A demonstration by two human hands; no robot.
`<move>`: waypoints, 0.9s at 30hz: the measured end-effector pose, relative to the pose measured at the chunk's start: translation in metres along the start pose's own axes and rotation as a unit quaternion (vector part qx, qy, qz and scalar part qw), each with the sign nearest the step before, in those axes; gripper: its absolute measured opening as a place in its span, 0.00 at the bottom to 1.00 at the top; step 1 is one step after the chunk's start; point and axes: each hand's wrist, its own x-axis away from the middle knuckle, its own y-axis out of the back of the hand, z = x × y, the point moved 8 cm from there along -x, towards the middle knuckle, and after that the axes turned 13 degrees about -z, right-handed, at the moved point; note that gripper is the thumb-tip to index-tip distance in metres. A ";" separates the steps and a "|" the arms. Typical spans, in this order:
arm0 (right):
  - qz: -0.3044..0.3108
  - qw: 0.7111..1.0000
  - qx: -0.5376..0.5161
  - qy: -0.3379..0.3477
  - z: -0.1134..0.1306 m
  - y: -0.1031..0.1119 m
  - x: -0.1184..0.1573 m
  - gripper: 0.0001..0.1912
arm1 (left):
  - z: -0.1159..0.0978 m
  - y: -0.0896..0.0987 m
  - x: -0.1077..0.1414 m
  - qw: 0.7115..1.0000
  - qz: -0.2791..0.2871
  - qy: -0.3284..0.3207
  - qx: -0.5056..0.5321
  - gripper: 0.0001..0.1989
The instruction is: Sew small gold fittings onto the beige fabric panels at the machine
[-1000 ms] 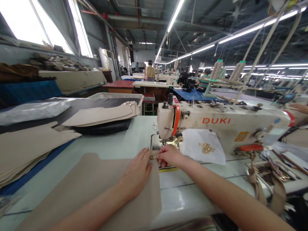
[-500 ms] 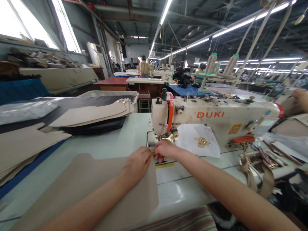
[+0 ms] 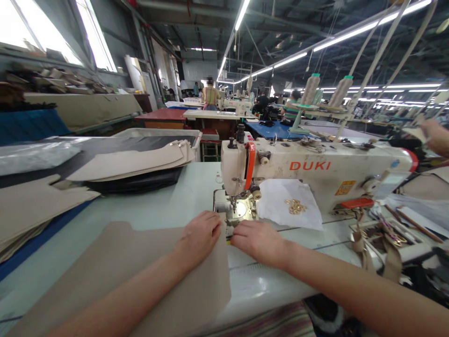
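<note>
Fabric panel (image 3: 133, 252), beige, lies flat on the worktop (image 3: 259, 285), lower left to centre of frame, top right corner near the needle (image 3: 234, 202). Change: a half second back both my hands met at that corner; now my right hand (image 3: 261, 241) has come off it, sitting lower and to the right, fingers bent down just in front of the metal plate (image 3: 239, 209). Plate now shows clear, centre frame. My left hand (image 3: 199, 236) stays on the corner, fingers bunched; whether that grip pinches the cloth or only presses it, can't tell. Right grip: fingertips hidden underneath, can't tell if they hold anything. For the work, I judge the corner now depends on my left alone. Gold rings (image 3: 295, 206) unmoved on their white sheet (image 3: 280, 194), right of centre, neither hand touching them.
</note>
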 end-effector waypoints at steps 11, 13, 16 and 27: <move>-0.027 0.967 0.107 0.229 0.027 -0.011 -0.005 0.10 | 0.000 0.002 0.001 1.000 -0.012 -0.013 -0.001 0.09; -0.031 0.975 0.097 0.198 0.025 -0.012 -0.006 0.09 | -0.001 0.002 0.001 1.000 -0.010 -0.015 0.005 0.09; -0.039 0.983 0.060 0.167 0.024 -0.012 -0.006 0.08 | -0.001 0.003 0.000 1.000 -0.006 -0.022 0.016 0.10; -0.068 0.992 0.012 0.108 0.020 -0.009 -0.006 0.08 | 0.000 -0.001 -0.001 0.999 0.009 -0.050 0.011 0.13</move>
